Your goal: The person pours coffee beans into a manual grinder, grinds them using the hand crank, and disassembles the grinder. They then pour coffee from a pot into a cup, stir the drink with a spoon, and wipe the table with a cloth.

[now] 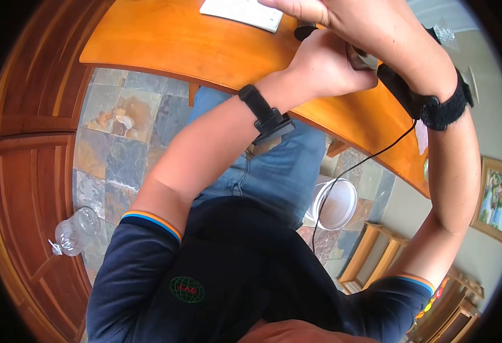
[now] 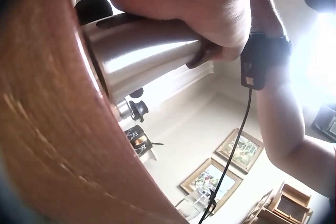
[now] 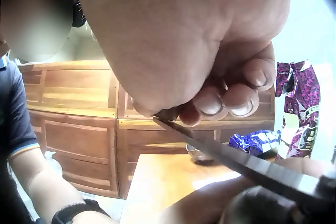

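Note:
My left hand (image 1: pixel 325 66) wraps round a steel, cylinder-shaped hand grinder (image 2: pixel 147 58), which stands at the table edge in the left wrist view. Above it is my right hand (image 1: pixel 342 14), with fingers curled at the end of the grinder's flat metal crank (image 3: pixel 236 158). A small brown part of the knob (image 3: pixel 168 113) shows under the palm; the rest is hidden. From the head view, only a bit of the grinder's metal appears between hand and forearm.
The wooden table (image 1: pixel 165 46) bears a white flat item (image 1: pixel 245 12) and a small dark object (image 1: pixel 305 30). In the right wrist view are a metal cup (image 3: pixel 199 154), a blue foil bag (image 3: pixel 254 141) and a purple bag (image 3: pixel 302 92). A cable (image 1: pixel 354 166) trails from the right wrist.

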